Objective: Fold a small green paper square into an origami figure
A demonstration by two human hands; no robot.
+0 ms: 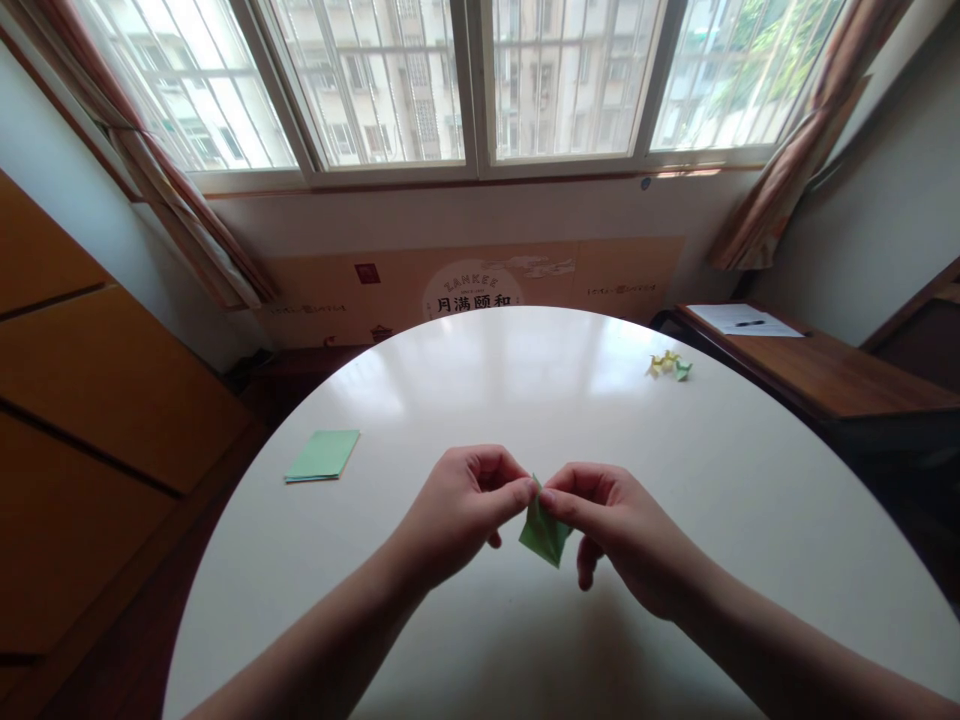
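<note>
A small folded piece of green paper point(545, 538) hangs between my hands above the white table. My left hand point(474, 495) pinches its upper left edge between thumb and forefinger. On the other side, my right hand point(606, 503) pinches the paper near its top, with the thumb in front and the lower fingers curled loosely below. The two thumb tips almost meet at the top of the paper. Its lower part spreads into a pointed shape with a crease down the middle. My fingers hide part of the upper end.
On the round white table point(465, 400), a stack of light green square paper point(324, 455) lies at the left. Several small yellow and green folded paper pieces point(667, 365) sit at the far right. A wooden desk point(840, 365) with a white sheet point(742, 320) stands beyond.
</note>
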